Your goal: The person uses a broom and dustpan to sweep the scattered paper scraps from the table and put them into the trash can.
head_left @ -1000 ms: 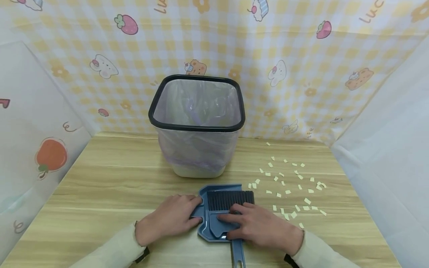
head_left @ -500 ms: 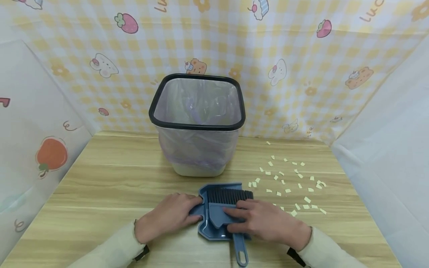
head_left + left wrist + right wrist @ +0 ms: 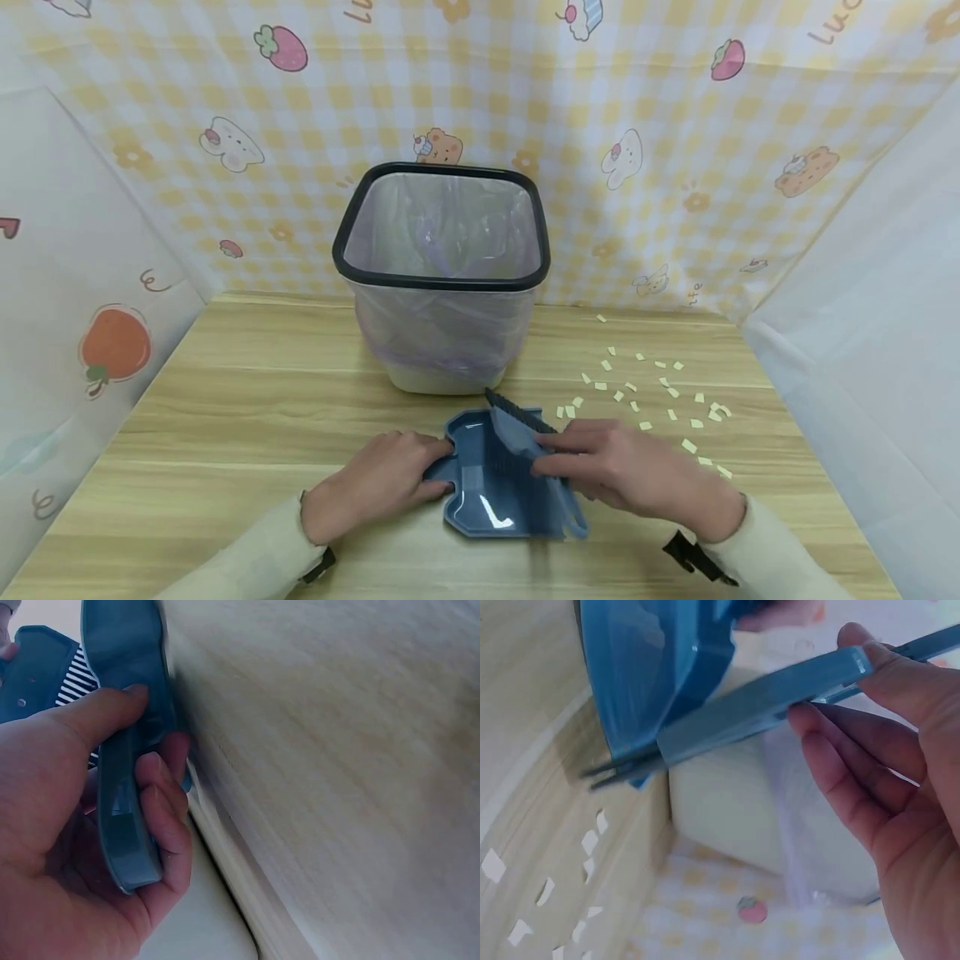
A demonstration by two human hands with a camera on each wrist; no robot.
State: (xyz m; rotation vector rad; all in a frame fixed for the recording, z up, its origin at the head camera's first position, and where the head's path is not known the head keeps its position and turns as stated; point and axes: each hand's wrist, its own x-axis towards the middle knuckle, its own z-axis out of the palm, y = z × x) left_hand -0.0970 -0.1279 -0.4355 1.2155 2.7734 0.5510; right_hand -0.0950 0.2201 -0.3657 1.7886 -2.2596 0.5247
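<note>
A blue dustpan lies on the wooden table in the head view, its mouth toward the right. My left hand grips its short handle, with the thumb on top and fingers curled beneath in the left wrist view. Over the pan's right part, my right hand pinches a blue hand brush with dark bristles between thumb and fingers. The brush is tilted, its bristles facing up and right in the head view. To the right of the pan, many small pale paper scraps are scattered over the table.
Behind the dustpan stands a bin with a black rim and a translucent liner. A checkered, printed cloth hangs at the back. White cloths border the table on both sides.
The brush, first lying flat in the dustpan, has been lifted and turned up on its side by my right hand, which moved slightly right. My left hand stays on the dustpan's handle.
</note>
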